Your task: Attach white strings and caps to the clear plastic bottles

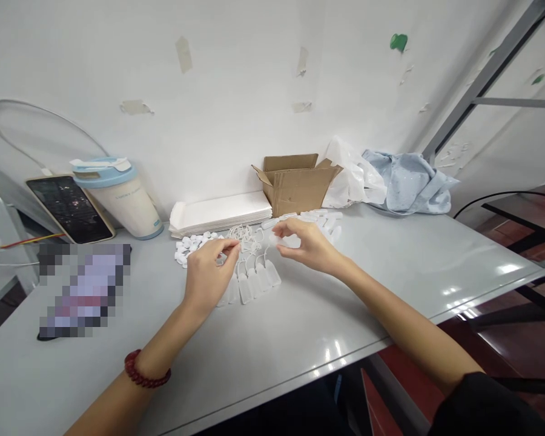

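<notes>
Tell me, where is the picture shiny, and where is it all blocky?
In the head view, white glare spots shine near the front edge of the grey table; in the same head view, chunky squares hide a purplish thing left of the left hand.

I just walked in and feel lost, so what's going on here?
A person is at a grey table. The left hand is pinched beside a pile of white loops, its contents unclear; the right hand is curled, perhaps around something clear. Looped translucent tags lie in a row, nearer the person.
</notes>
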### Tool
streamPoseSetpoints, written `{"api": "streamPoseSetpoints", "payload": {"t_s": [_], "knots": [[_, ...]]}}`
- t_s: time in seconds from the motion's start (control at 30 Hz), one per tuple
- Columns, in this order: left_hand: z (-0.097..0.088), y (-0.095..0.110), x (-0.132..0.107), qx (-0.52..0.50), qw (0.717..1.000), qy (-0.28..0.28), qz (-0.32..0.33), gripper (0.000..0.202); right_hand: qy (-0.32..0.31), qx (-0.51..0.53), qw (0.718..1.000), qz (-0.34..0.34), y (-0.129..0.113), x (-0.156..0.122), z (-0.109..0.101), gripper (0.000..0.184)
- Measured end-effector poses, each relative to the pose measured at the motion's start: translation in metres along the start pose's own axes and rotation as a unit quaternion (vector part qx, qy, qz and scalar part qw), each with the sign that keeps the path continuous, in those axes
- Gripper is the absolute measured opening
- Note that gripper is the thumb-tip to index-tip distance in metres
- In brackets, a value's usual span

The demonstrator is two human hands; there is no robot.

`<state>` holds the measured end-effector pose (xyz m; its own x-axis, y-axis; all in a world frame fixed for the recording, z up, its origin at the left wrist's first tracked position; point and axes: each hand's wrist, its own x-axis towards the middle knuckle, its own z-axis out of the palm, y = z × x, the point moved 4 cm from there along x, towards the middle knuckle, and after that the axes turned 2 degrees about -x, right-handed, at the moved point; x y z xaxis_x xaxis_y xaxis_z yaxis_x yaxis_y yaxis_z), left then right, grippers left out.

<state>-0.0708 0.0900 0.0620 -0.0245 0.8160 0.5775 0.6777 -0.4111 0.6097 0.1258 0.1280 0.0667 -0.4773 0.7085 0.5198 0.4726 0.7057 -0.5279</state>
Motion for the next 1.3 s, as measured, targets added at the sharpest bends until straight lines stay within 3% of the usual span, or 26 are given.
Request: {"api": "streamPoseSetpoints", "payload": {"t_s": [0.2,0.47,0.8,0.9,1.03,1.2,1.3], "knots": [[0.002,0.003,-0.004,0.041,0.996,0.016,0.083,0.014,-0.033,0.026,0.999,-0.016,-0.01,-0.002,0.007,0.019],[0.005,0.004,-0.006,0.03,0.995,0.014,0.097,0.013,-0.076,0.034,0.996,-0.01,-0.015,-0.005,0.013,0.019],[0.007,0.019,-0.012,0.03,0.99,-0.019,0.136,0.017,-0.072,0.035,0.997,-0.014,-0.017,-0.006,0.013,0.018],[0.009,0.021,-0.012,0.01,0.994,-0.047,0.101,0.016,-0.067,0.041,0.997,-0.023,-0.018,-0.005,0.012,0.014],[0.012,0.017,-0.012,-0.046,0.994,-0.095,0.006,0.017,-0.059,0.047,0.997,-0.031,-0.021,-0.005,0.011,0.01],[0.016,0.011,-0.012,-0.114,0.98,-0.13,-0.1,0.02,-0.049,0.054,0.997,-0.039,-0.024,-0.005,0.01,0.011],[0.018,0.008,-0.011,-0.158,0.968,-0.145,-0.129,0.022,-0.053,0.058,0.996,-0.039,-0.026,-0.005,0.009,0.012]]}}
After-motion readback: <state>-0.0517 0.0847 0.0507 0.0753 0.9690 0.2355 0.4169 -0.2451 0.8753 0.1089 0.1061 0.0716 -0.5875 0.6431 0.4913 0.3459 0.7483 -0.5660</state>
